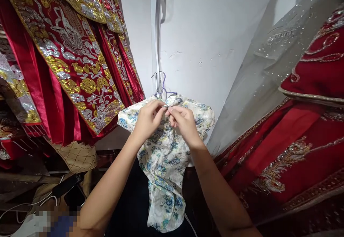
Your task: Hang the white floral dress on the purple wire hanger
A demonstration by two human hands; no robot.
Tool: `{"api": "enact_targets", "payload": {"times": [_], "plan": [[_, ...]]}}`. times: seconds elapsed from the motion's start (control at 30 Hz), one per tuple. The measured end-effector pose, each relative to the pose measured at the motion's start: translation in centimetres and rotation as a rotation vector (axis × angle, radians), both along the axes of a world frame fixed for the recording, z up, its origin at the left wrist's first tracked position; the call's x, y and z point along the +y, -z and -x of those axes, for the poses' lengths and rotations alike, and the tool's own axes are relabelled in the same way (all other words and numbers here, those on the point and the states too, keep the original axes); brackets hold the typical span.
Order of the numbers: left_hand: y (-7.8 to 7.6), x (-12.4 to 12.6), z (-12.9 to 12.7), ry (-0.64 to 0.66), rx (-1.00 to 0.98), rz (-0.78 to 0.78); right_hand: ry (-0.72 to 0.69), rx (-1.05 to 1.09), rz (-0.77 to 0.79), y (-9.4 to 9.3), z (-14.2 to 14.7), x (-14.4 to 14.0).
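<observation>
1. The floral dress (163, 158), white with blue and yellow flowers, hangs at the centre of the frame on a wire hanger (162, 85) whose hook rises against the white wall (204, 33).
2. The left hand (147, 120) is closed in a pinch on the cloth at the neckline, thumb and forefinger pressed together just below the hanger.
3. The right hand (183, 122) is also pinched shut on the same spot, its fingertips touching those of the left, so both hands grip the collar.
4. Judging by this, the dress is already on the hanger and the collar fastening is being worked; whether it is closed is hidden behind the fingers. The lower part hangs loose and crumpled.
5. Red embroidered robes (72, 61) with gold and silver thread fill the upper left; a red beaded gown (301, 140) and a grey sequinned veil (271, 58) fill the right.
</observation>
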State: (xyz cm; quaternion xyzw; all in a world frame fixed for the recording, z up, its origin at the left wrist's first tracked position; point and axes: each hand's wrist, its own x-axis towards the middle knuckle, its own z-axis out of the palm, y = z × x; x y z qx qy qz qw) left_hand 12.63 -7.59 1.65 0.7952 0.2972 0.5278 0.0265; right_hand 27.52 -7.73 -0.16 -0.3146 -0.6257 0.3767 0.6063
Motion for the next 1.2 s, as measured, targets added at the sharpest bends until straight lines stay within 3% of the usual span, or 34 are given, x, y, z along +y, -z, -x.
{"api": "enact_targets", "payload": {"times": [0.13, 0.23, 0.3, 0.37, 0.47, 0.57, 0.63, 0.67, 0.73, 0.83, 0.93, 1.0, 1.07, 1.13, 1.2], "plan": [[0.6, 0.6, 1.7, -0.119, -0.265, -0.071, 0.105, 0.008, 0.086, 4.0, 0.3, 0.3], [1.4, 2.0, 5.7, -0.185, -0.716, -0.039, 0.172, 0.074, 0.177, 7.5, -0.1, -1.4], [2.7, 3.0, 8.7, -0.103, -1.081, 0.126, 0.197, 0.103, 0.236, 9.3, -0.3, -3.3], [5.3, 3.4, 10.8, 0.038, -1.434, 0.432, 0.199, 0.096, 0.279, 10.7, -0.1, -5.1], [11.6, 2.5, 11.1, 0.181, -1.764, 0.810, 0.131, 0.075, 0.319, 11.9, 0.7, -6.8], [18.5, 0.6, 8.9, 0.165, -1.803, 0.932, 0.033, 0.089, 0.326, 12.6, 0.9, -7.2], [21.4, -0.6, 7.7, 0.118, -1.761, 1.014, -0.012, 0.082, 0.307, 13.1, 0.6, -7.1], [22.0, -1.1, 7.3, 0.128, -1.725, 1.024, -0.032, 0.066, 0.303, 13.4, 0.4, -7.0], [21.3, -2.1, 7.1, 0.241, -1.623, 0.991, -0.044, 0.054, 0.307, 13.8, 0.1, -6.8], [17.4, -4.0, 6.8, 0.469, -1.380, 0.912, 0.060, 0.114, 0.319, 14.0, 0.3, -6.5], [13.8, -6.6, 4.9, 0.577, -1.093, 0.895, 0.099, 0.092, 0.325, 13.7, 1.4, -6.5], [12.8, -8.2, 2.9, 0.515, -0.852, 0.881, -0.007, 0.101, 0.384, 13.6, 2.2, -6.9], [12.6, -9.2, 1.0, 0.349, -0.637, 0.818, -0.104, 0.205, 0.446, 13.5, 2.8, -7.5], [12.9, -9.2, -0.2, 0.196, -0.527, 0.733, -0.158, 0.242, 0.459, 13.2, 2.8, -7.8], [13.2, -8.4, -0.3, 0.148, -0.499, 0.662, -0.205, 0.103, 0.428, 12.5, 2.2, -7.8]]}}
